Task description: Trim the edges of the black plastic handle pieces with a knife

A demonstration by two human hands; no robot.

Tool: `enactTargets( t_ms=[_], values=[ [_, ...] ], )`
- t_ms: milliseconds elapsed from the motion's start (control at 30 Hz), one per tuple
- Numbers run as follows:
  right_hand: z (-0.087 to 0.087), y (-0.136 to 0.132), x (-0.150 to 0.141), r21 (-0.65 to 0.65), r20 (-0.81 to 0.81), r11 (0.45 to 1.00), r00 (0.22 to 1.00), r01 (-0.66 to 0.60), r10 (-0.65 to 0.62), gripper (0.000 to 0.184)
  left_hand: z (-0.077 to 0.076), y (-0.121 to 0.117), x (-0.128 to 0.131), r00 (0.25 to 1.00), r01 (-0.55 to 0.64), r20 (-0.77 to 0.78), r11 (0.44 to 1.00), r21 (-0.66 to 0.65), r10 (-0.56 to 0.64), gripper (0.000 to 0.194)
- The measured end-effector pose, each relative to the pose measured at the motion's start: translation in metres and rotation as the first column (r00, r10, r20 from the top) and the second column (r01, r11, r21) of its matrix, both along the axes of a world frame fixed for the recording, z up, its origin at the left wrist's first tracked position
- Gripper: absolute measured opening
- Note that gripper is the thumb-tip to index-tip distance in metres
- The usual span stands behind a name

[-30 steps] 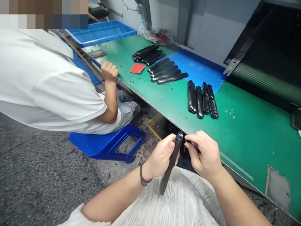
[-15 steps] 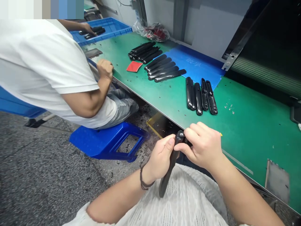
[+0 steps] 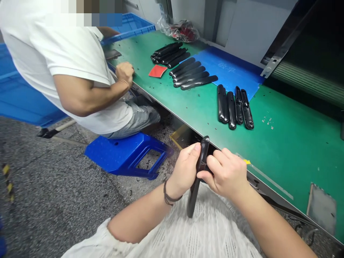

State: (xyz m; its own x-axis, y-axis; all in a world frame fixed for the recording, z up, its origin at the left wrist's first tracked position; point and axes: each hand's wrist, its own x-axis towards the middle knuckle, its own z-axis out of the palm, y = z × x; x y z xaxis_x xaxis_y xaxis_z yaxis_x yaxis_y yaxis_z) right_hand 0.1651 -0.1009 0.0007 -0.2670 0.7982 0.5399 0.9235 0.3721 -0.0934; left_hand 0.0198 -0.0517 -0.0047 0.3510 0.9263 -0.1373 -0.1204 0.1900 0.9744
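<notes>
My left hand (image 3: 186,168) is closed round a long, glossy black plastic handle piece (image 3: 192,200), held upright at a slant over my lap. The thumb lies along its upper part. My right hand (image 3: 227,170) is closed on a slim trimming knife, mostly hidden in the fist. A yellow end (image 3: 246,162) sticks out behind the knuckles, and a thin blade (image 3: 203,164) shows at the fingers, against the side of the black piece. The right thumb touches the piece just below.
Several black pieces (image 3: 193,73) lie in groups on the green bench (image 3: 290,150), some on a blue sheet (image 3: 215,61). A red square (image 3: 158,71) is near them. A co-worker (image 3: 77,71) sits left on a blue stool (image 3: 115,154); a grey plate (image 3: 321,208) lies right.
My right hand and the knife have moved down along the black piece, from near its top end to lower on its side. The co-worker's far hand is now hidden.
</notes>
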Motion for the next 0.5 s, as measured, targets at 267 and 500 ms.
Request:
enactTargets(
  t_ms=[267, 500],
  values=[
    [-0.008, -0.009, -0.004, -0.083, -0.027, 0.996, 1.0, -0.012, 0.009, 0.062, -0.004, 0.005, 0.005, 0.998, -0.066, -0.004, 0.997, -0.049, 0.066, 0.056],
    [-0.01, -0.015, -0.01, -0.114, -0.042, 0.993, 0.999, -0.031, 0.027, 0.057, -0.004, 0.008, 0.009, 0.99, -0.114, 0.074, 0.987, -0.112, 0.123, 0.054]
  ],
)
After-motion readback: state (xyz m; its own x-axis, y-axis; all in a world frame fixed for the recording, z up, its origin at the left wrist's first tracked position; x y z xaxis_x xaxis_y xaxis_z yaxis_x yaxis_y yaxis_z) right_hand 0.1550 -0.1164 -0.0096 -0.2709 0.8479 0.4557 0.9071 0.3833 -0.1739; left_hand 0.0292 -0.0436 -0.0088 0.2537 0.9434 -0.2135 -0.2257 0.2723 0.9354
